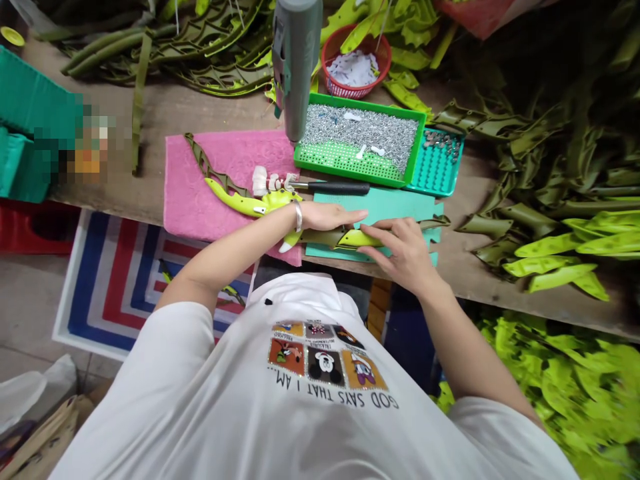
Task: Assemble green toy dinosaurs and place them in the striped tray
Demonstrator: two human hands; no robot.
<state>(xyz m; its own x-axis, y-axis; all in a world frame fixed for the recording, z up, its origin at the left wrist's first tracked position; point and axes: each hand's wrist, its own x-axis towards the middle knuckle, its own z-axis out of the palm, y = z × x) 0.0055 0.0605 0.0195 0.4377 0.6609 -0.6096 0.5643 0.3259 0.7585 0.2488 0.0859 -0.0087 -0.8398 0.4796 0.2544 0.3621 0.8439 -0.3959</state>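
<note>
So, my L hand [327,217]: over bent toy [324,237], can't tell if gripping.
My R hand [403,252]: fingers both sides of toy, grip unclear.
Toy: near side, on pink cloth [183,187] & green mat [400,205].

1 curved bow [281,198] (lime and olive) lies across pink cloth [240,150] and turquoise mat [395,205].

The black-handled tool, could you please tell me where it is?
In the head view, the black-handled tool lies just above centre, between the bright green tray and the left hand.
</note>
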